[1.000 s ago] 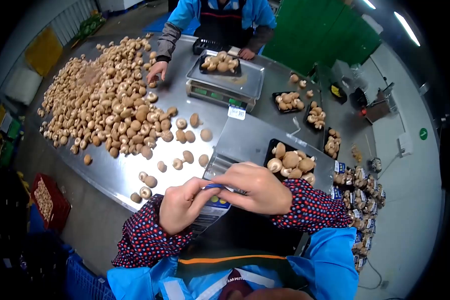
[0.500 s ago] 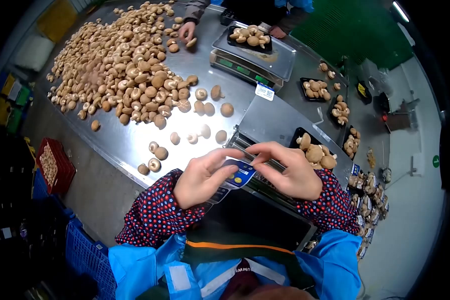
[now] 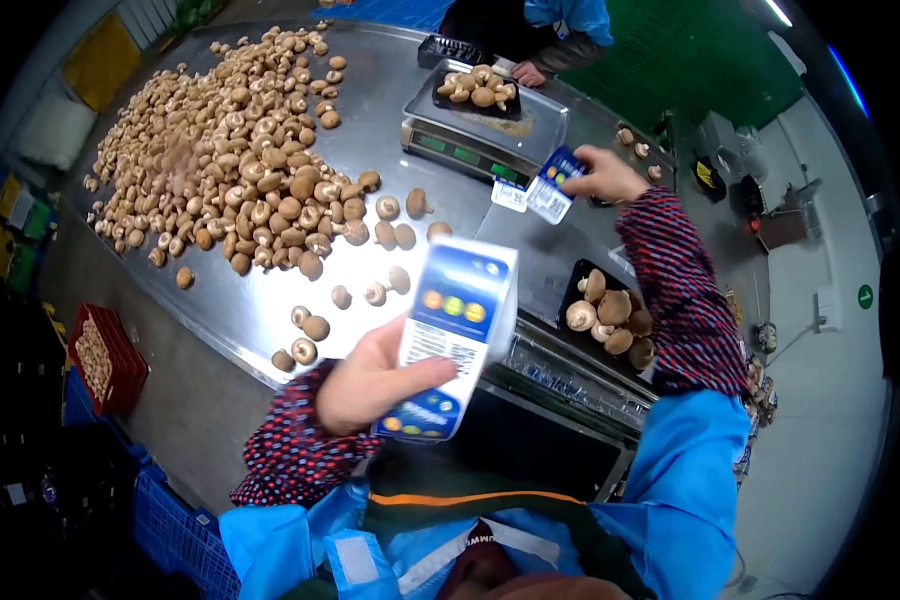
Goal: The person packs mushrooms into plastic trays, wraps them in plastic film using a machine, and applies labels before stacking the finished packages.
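Observation:
A strip of blue and white labels point(image 3: 448, 330) is gripped in my left hand point(image 3: 370, 380), thumb across its printed face, above the table's front edge. My right hand point(image 3: 610, 177) reaches out to the right of the scale and pinches a single blue and white label point(image 3: 554, 186). That label hangs beside a white tag point(image 3: 510, 195) at the scale's corner. Below my right forearm, a black tray of brown mushrooms point(image 3: 610, 312) rests near the metal wrapping unit.
A large mushroom pile point(image 3: 260, 150) covers the left of the steel table point(image 3: 210, 290). A scale point(image 3: 480, 130) bears another tray of mushrooms point(image 3: 478, 88). A co-worker's hand point(image 3: 529, 74) rests behind it. A red crate point(image 3: 110, 360) stands at the lower left.
My hands have moved apart; the right one has gone forward and right with a single label. The label strip in my left hand now shows at full length. The co-worker's hand has left the mushrooms.

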Action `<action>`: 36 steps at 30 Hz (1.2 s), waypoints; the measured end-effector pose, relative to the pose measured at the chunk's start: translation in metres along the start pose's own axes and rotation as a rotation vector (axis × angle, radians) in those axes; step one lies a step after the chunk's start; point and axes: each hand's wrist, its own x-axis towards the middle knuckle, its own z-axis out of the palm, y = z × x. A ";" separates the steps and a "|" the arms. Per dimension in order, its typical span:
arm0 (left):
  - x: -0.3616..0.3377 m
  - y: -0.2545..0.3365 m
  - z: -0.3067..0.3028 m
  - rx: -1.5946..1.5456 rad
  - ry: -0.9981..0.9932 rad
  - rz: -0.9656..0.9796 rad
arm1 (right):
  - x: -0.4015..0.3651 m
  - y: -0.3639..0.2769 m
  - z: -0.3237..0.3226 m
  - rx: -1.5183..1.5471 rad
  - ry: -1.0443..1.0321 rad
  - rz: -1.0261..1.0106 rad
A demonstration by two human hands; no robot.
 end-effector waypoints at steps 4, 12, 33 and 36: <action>-0.014 0.033 0.005 0.146 0.036 0.499 | 0.046 0.070 0.036 -0.498 0.132 0.095; -0.004 0.016 0.015 0.214 0.006 0.340 | -0.070 -0.011 0.045 0.156 0.178 -0.346; 0.016 0.042 0.015 0.160 -0.001 0.262 | 0.001 0.092 0.001 -0.310 -0.006 0.082; 0.014 0.040 0.018 0.410 0.039 0.554 | 0.004 0.117 0.021 -0.295 0.055 0.144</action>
